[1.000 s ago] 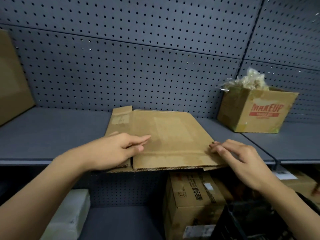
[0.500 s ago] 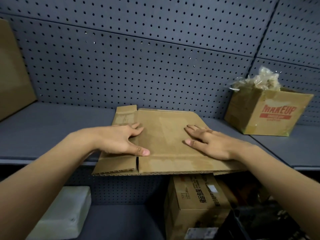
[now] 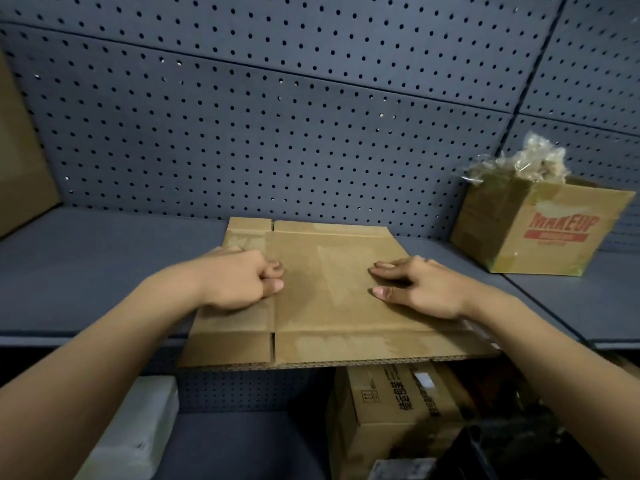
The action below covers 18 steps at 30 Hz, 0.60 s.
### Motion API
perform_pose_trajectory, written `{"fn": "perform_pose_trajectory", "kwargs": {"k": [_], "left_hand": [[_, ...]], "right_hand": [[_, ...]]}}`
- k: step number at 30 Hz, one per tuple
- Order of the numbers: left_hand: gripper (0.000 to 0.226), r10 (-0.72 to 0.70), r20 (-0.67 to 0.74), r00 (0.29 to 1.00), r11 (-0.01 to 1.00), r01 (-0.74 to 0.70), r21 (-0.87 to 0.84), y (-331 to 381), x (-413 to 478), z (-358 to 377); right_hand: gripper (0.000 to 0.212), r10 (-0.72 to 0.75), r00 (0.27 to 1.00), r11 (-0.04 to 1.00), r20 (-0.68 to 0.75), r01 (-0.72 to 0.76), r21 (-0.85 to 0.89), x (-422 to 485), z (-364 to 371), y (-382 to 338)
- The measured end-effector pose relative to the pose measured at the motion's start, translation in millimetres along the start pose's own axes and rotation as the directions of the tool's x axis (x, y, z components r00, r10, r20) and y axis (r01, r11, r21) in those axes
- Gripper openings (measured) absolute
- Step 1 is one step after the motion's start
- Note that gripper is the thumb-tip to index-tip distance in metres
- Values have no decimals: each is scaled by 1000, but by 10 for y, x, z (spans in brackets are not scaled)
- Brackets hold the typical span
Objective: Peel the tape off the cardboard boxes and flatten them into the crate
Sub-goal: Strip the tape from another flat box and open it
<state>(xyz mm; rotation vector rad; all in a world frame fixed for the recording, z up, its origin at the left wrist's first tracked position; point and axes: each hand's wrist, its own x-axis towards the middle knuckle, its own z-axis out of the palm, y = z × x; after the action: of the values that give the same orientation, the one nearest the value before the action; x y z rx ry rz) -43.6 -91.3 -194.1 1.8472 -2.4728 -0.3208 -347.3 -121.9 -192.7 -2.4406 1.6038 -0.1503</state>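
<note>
The flattened cardboard box point(image 3: 329, 306) is being pressed down on the grey shelf point(image 3: 104, 265), with its near edge overhanging the shelf's front lip. Since a second ago the right hand point(image 3: 422, 289) has been brought from the box's near right edge onto the middle panel, where it is being laid flat with the fingers straight. The left hand point(image 3: 239, 285), flat half a second ago, is now being held curled into a loose fist. Nothing is being gripped, and its knuckles are bearing on the left panel.

This is being judged as the final creasing before the sheet is carried to the crate.

On the lower level, nearest, a printed carton point(image 3: 391, 410) and a white block point(image 3: 138, 427) are being stored. A dark shape at the near right may be the crate, though this cannot be told. Farther right on the shelf, an open box marked MAKEUP point(image 3: 540, 233) is being filled with wadded tape point(image 3: 530, 161). Everything is being backed by a perforated panel point(image 3: 277, 133).
</note>
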Motion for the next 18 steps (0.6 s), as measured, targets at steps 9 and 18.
{"fn": "perform_pose_trajectory", "kwargs": {"k": [9,18], "left_hand": [[93,-268,-83,960,857,197,-477,-55,-133,-22],[81,-385,-78,919,625,198,-755,56,-106,-101]], "right_hand": [[71,206,966,953,-152,-164,254,17,-116,-22],[94,396,916,773,-62,-296,561,-69,-156,-135]]}}
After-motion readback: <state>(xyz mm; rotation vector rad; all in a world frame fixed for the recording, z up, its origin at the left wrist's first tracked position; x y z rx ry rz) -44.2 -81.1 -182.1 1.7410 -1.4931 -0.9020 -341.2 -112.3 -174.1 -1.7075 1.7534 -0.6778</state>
